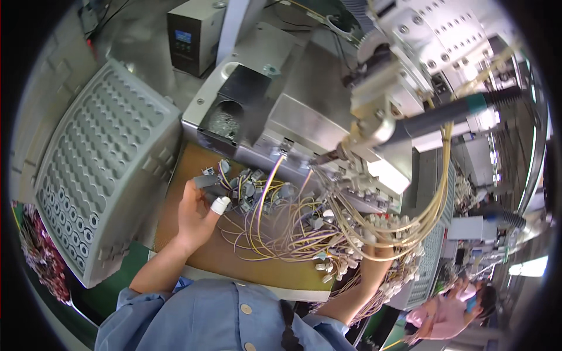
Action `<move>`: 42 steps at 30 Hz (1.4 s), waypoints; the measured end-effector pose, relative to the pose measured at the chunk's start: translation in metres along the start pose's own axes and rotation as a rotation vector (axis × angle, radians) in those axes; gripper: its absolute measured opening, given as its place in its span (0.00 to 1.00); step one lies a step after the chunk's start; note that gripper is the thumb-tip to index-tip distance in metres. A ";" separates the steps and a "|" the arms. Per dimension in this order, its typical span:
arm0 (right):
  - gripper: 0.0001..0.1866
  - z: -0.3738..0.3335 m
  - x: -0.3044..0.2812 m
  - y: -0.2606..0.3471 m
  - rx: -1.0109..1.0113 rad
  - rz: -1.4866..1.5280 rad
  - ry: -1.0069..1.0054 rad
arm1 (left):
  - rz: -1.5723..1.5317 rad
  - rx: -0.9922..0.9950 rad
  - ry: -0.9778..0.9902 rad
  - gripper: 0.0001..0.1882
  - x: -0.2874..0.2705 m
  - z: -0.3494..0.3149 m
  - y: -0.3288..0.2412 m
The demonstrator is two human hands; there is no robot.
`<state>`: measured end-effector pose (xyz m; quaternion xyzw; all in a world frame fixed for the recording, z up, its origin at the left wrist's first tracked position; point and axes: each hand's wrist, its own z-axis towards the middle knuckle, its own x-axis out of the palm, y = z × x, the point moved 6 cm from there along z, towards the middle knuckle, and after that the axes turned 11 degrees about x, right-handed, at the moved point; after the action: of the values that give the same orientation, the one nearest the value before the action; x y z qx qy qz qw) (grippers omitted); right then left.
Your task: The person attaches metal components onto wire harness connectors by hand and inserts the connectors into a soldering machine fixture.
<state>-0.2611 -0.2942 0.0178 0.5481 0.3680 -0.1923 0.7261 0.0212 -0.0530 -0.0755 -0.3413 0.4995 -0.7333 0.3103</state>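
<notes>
My left hand is at the left side of the brown work mat, a white cover on its thumb and grey covers on its fingers. Thumb and fingers are apart, beside a heap of small grey round motors with wires. Nothing shows between them. My right hand reaches among white connectors and wires at the right; hanging cables hide its fingers. Yellow and purple wires run from a metal fixture down over the mat. A soldering-iron-like tip points at the fixture.
A grey tray of round pockets stands tilted at the left, some lower pockets filled. Behind the mat is a black holder with metallic shavings. A loop of beige cables hangs at right. Another person sits at far right.
</notes>
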 end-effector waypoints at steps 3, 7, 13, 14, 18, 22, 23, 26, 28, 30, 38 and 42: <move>0.21 0.029 -0.019 0.009 -0.359 -0.266 -0.351 | 0.014 -0.005 0.000 0.19 0.000 -0.001 -0.001; 0.15 0.074 0.000 -0.031 0.126 -0.606 -0.192 | 0.175 0.013 0.021 0.19 -0.002 0.000 -0.001; 0.12 0.075 0.018 -0.036 0.019 -0.808 -0.275 | 0.219 -0.030 0.035 0.18 -0.005 -0.002 0.001; 0.10 0.074 0.016 -0.034 -0.012 -0.779 -0.346 | 0.146 -0.017 0.055 0.18 -0.003 -0.002 0.001; 0.08 0.076 0.013 -0.035 -0.105 -0.881 -0.379 | 0.019 -0.010 0.121 0.17 0.002 -0.002 0.004; 0.09 0.081 0.004 -0.030 -0.214 -0.750 -0.485 | 0.202 0.088 0.193 0.16 0.002 -0.001 0.001; 0.09 0.081 0.001 -0.029 -0.237 -0.697 -0.510 | 0.181 0.061 0.188 0.15 0.000 -0.002 0.002; 0.11 0.081 -0.004 -0.027 -0.308 -0.568 -0.569 | 0.157 0.012 0.184 0.14 0.000 -0.003 0.003; 0.11 0.079 -0.006 -0.028 -0.354 -0.502 -0.599 | 0.155 -0.010 0.187 0.13 0.000 -0.003 0.004; 0.12 0.077 -0.007 -0.033 -0.366 -0.471 -0.618 | 0.162 0.026 0.176 0.14 0.000 -0.002 0.002; 0.13 0.081 -0.012 -0.069 -0.171 -0.482 -0.616 | 0.149 0.021 0.215 0.13 0.002 -0.004 0.004; 0.14 0.084 -0.013 -0.095 -0.090 -0.484 -0.610 | 0.136 0.030 0.214 0.13 0.002 -0.003 0.002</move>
<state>-0.3074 -0.4058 -0.0240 0.3307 0.2622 -0.4957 0.7591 0.0177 -0.0539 -0.0780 -0.2218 0.5409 -0.7501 0.3093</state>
